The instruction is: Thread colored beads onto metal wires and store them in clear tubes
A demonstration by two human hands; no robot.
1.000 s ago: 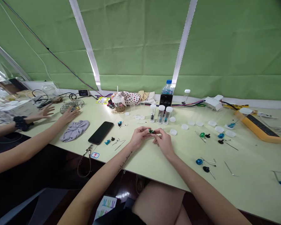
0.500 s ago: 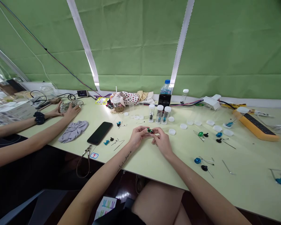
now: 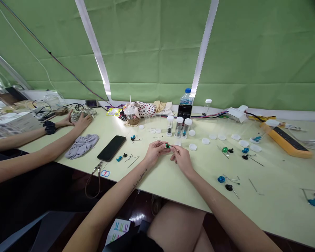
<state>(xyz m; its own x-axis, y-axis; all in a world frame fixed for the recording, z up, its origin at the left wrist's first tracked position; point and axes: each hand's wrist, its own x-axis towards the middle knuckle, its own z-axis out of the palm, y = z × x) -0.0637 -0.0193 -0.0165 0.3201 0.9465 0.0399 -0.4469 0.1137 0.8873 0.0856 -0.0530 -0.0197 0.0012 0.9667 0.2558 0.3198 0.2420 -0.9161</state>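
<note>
My left hand [image 3: 154, 153] and my right hand [image 3: 180, 158] meet over the pale green table [image 3: 173, 175], fingers pinched together. Between the fingertips sits a small green part [image 3: 167, 145], gripped from both sides. Just beyond stand three clear vials with white caps [image 3: 179, 126]. Loose white caps [image 3: 205, 141] lie to the right of them. Small blue, green and black parts with thin metal pins [image 3: 227, 183] lie scattered on my right.
A black phone [image 3: 111, 148] and grey cloth [image 3: 81, 145] lie to my left. A co-worker's two hands [image 3: 78, 120] rest on a glass jar at far left. A water bottle [image 3: 186, 101], a timer, a yellow power strip [image 3: 287, 140] and cables line the back edge.
My hands stay joined on the green part, shifting only slightly. The co-worker's hands have moved together onto the glass jar at the left.
</note>
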